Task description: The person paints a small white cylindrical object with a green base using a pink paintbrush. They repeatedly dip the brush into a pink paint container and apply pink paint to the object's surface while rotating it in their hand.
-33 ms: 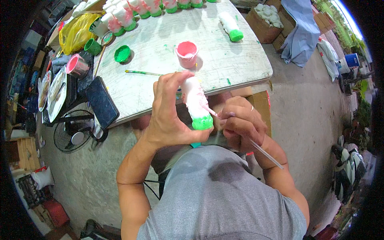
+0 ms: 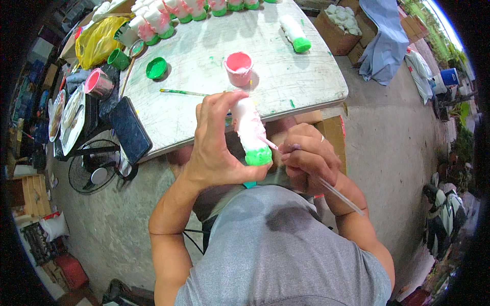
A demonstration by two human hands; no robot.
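Note:
My left hand [image 2: 212, 137] holds a white foam-like cylinder [image 2: 248, 122] end to end, fingers at its top and thumb under its bright green base. Pink paint streaks its sides, and it leans slightly above my lap at the table's near edge. In my right hand [image 2: 310, 155] is a slim paintbrush [image 2: 341, 196] with a clear handle, pinched between thumb and fingers. Its pink-coated tip touches the cylinder's right side just above the green. Beyond my left fingers, a pink paint cup [image 2: 239, 71] stands on the white table [image 2: 204, 56].
Several painted cylinders [image 2: 194, 9] stand in rows at the far left; another cylinder [image 2: 294, 34] lies at the far right. A green paint lid [image 2: 156, 68], another brush [image 2: 182, 93] and a dark phone-like slab [image 2: 130, 130] are on the left. A fan [image 2: 92, 168] stands below.

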